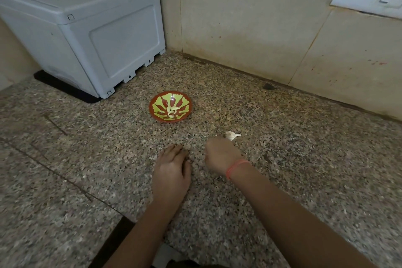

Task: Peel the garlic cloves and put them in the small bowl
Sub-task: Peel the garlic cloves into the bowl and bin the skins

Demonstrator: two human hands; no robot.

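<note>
Left hand (171,167) flat, right hand (221,154) curled, hold unclear; we risked knuckling the clove (232,135) away from the small bowl (156,115).

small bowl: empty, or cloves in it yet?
Not empty. A few pale peeled cloves lie in the middle of the small bowl. Exact count: cannot tell.

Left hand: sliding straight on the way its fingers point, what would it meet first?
Most likely the small bowl, at its near rim: the left hand points at it across bare counter. The loose garlic clove lies right of that line.
</note>
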